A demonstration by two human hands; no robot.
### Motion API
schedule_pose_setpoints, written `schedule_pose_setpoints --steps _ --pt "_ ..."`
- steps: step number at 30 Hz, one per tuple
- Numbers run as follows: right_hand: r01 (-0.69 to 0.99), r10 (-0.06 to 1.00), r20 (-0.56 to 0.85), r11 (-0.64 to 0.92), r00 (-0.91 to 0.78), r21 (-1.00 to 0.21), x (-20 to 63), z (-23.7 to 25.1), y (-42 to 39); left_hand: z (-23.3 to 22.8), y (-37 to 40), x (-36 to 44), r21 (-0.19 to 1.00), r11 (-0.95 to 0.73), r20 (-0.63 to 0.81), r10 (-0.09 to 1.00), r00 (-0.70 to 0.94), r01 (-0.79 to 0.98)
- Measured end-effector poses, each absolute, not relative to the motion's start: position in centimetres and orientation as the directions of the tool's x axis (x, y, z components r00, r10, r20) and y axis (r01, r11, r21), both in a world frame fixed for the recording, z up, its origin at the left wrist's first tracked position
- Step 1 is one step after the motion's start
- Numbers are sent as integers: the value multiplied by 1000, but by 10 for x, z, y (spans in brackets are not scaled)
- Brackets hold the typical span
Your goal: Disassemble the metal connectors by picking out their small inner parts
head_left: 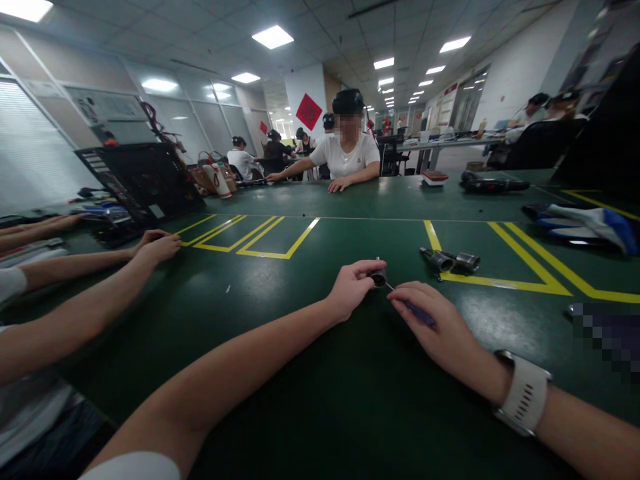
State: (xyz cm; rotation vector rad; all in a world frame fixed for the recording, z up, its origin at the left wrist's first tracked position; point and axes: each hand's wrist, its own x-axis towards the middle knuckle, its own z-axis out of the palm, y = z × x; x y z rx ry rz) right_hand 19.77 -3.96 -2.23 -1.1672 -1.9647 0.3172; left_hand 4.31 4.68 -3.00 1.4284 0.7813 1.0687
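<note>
My left hand (350, 288) pinches a small black cylindrical part (379, 277) just above the green table (310, 373). My right hand (440, 328), with a white watch on its wrist, grips a thin screwdriver with a blue handle (419, 313). Its metal tip touches the black part. Both hands meet near the middle of the table in front of me.
Two more small dark metal parts (449, 261) lie to the right on a yellow line. A neighbour's arms (95, 280) stretch over the table at my left. An open black laptop (143, 180) stands far left. A person in white (347, 160) sits opposite. Gloves (585, 223) lie far right.
</note>
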Motion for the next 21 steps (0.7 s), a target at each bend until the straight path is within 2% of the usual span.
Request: schedule_pose_setpoints --steps 6,10,14,21 --pt "588 853 503 479 -138 -652 200 -20 -41 -38 53 40 933 -360 330 833 444 -17" --pt "571 899 432 388 -63 -723 200 -20 -38 -45 58 40 866 -495 391 758 522 69" --pt "549 927 375 322 -17 -771 201 -20 -37 -45 58 40 816 -553 388 742 546 171" --pt "544 918 396 340 -15 -767 200 -18 -39 -35 52 40 731 -637 454 722 522 246"
